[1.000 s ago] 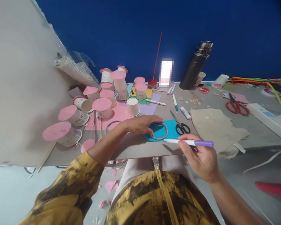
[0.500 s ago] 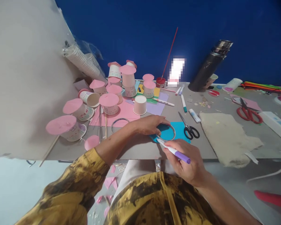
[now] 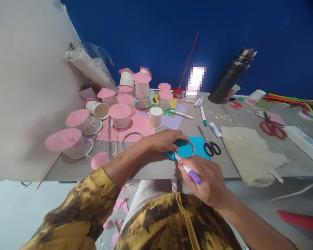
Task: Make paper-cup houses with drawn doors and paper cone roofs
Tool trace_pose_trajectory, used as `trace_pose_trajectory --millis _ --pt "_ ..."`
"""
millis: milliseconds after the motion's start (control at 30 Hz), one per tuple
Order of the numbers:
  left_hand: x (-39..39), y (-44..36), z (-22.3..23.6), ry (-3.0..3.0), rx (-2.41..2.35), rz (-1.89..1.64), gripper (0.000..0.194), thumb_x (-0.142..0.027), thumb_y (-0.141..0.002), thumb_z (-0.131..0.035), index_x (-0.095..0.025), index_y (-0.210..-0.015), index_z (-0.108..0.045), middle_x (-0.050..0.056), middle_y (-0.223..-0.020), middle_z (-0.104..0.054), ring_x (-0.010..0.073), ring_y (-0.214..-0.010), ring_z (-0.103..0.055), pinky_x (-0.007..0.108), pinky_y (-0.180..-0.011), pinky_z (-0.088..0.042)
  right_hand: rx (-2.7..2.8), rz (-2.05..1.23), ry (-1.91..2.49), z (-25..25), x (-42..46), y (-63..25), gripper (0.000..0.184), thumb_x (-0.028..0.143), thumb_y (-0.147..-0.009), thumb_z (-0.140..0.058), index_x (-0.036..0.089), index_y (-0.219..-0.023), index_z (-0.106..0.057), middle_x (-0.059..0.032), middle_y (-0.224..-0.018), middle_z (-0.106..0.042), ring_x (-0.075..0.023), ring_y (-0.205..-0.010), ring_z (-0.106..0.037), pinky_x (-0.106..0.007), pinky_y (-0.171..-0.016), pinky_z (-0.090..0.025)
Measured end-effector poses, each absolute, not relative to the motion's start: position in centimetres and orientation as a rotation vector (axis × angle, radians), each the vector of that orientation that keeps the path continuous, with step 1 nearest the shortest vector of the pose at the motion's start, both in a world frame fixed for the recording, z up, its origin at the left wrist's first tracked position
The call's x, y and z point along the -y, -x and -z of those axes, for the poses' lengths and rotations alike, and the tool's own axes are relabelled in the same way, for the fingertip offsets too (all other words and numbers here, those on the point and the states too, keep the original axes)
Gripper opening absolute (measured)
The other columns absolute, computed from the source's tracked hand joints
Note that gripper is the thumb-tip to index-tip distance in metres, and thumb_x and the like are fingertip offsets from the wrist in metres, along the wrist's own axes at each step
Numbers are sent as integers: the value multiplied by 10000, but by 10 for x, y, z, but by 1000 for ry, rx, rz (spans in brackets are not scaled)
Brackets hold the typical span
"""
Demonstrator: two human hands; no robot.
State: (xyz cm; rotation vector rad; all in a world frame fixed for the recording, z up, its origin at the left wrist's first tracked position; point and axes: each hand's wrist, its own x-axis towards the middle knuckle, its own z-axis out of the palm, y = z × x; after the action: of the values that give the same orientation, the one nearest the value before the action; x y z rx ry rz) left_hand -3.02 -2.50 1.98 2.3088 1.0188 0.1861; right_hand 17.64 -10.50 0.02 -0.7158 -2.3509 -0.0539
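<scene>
My left hand [image 3: 167, 139] presses a thin grey ring [image 3: 193, 147] down on a sheet of bright blue paper [image 3: 200, 143], its fingers bent over the ring's left and far side. In my right hand [image 3: 207, 177] is a white marker with a purple end [image 3: 194, 176], pinched between thumb and fingers. The marker's tip meets the ring's near left edge; any line drawn there is too small to make out. Black-handled scissors [image 3: 211, 148] lie at the paper's right edge. An upturned plain paper cup [image 3: 155, 118] stands just beyond my left hand.
Several paper cups with pink paper tops [image 3: 120, 116] crowd the left side. A second ring [image 3: 123, 140] lies left of my wrist. To the right are a cream cloth [image 3: 250, 152], red-handled scissors [image 3: 272, 128], a glue tube [image 3: 215, 130] and a black flask [image 3: 231, 76].
The marker's purple end has swung left and my right hand has shifted slightly left with it, the tip staying at the ring's edge. My left hand still holds the ring down.
</scene>
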Motion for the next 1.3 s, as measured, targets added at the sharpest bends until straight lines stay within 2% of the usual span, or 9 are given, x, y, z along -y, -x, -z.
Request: trace_pose_trajectory --millis 233,333,600,767,833,900,1000,1133,1300 --pt "22 33 -13 -2295 -1014 -222 630 -142 -837 -623 -253 -1455 -561 102 -1554 -542 329 -1500 -396 481 -1179 -363 2273 -225 756 0 98 -217 99 198 -980 -570 223 -986 -665 -55 -801 -763 -199 -701 -725 -300 -651 -543" --pt "22 34 -14 -2273 -1040 -209 628 -160 -850 -632 -263 -1464 -553 97 -1590 -502 322 -1514 -374 466 -1181 -358 2261 -315 847 -1 88 -232 141 253 -990 -545 224 -942 -675 -53 -785 -765 -200 -687 -725 -298 -633 -547" --pt "23 32 -24 -2247 -1048 -187 574 -193 -893 -632 -252 -1460 -558 78 -1560 -544 288 -1545 -326 457 -1221 -302 2036 -605 1063 6 56 -253 193 324 -985 -557 206 -916 -694 -42 -777 -763 -177 -638 -715 -253 -566 -528" --pt "26 34 -28 -2190 -1073 -221 532 -271 -936 -620 -268 -1464 -556 73 -1595 -501 285 -1537 -344 458 -1239 -299 1751 -606 1117 8 47 -261 193 351 -974 -593 194 -945 -702 -36 -733 -764 -181 -644 -724 -249 -585 -536" --pt "30 32 -31 -2171 -1079 -264 571 -339 -925 -659 -274 -1479 -534 81 -1631 -447 291 -1532 -353 457 -1241 -304 1655 -587 1187 6 48 -268 210 377 -964 -609 192 -940 -705 -28 -686 -754 -175 -576 -694 -247 -532 -507" --pt "35 27 -32 -2193 -1107 -275 689 -404 -867 -739 -262 -1499 -503 106 -1665 -380 317 -1535 -340 473 -1239 -314 1589 -584 1246 6 50 -274 230 401 -953 -618 190 -923 -706 -24 -645 -742 -170 -523 -662 -249 -492 -477" --pt "37 17 -29 -2227 -1192 -246 762 -386 -831 -776 -225 -1512 -475 163 -1675 -324 349 -1524 -340 523 -1226 -331 1541 -608 1265 7 52 -282 250 419 -946 -616 187 -920 -705 -22 -625 -734 -168 -500 -644 -249 -471 -461" --pt "36 13 -27 -2257 -1190 -337 680 -333 -858 -731 -198 -1482 -497 188 -1577 -456 345 -1456 -438 538 -1212 -355 1504 -642 1227 13 52 -285 284 451 -947 -614 184 -912 -704 -27 -625 -733 -169 -503 -653 -238 -451 -449" --pt "67 50 -50 -2258 -1430 -717 680 -421 -885 -704 -287 -1503 -455 125 -1530 -527 322 -1401 -513 498 -1167 -429 1527 -526 1229 18 50 -293 273 442 -960 -613 189 -959 -717 -35 -694 -740 -172 -546 -656 -248 -490 -462"
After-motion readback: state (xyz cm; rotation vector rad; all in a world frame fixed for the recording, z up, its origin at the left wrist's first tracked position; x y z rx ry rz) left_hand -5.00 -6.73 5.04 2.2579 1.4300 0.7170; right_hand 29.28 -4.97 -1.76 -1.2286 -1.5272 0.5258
